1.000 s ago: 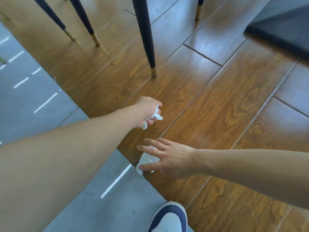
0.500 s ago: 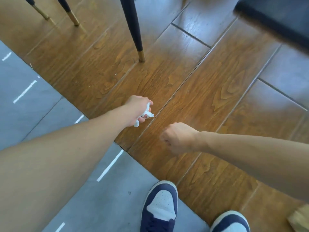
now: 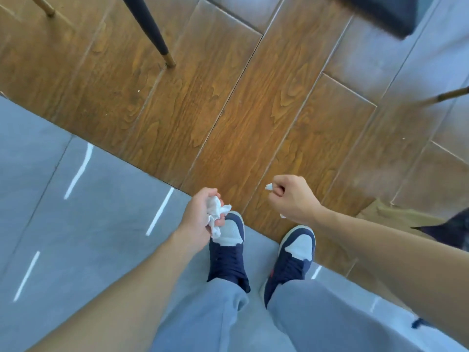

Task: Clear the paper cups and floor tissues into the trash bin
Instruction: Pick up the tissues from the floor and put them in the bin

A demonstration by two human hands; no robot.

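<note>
At the lower centre of the frame, the person's left hand (image 3: 200, 217) is closing its grip around a crumpled white tissue (image 3: 215, 214), holding it just above the left shoe (image 3: 228, 240). To the right of it, the right hand (image 3: 291, 196) is clenching into a fist around a second tissue (image 3: 269, 186), only a small white tip poking out, above the wooden floor (image 3: 228, 97).

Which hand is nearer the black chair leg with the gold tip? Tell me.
Left. The left hand, fisted on a tissue, sits almost straight below the chair leg in the picture; the right hand is farther off to its right.
</note>
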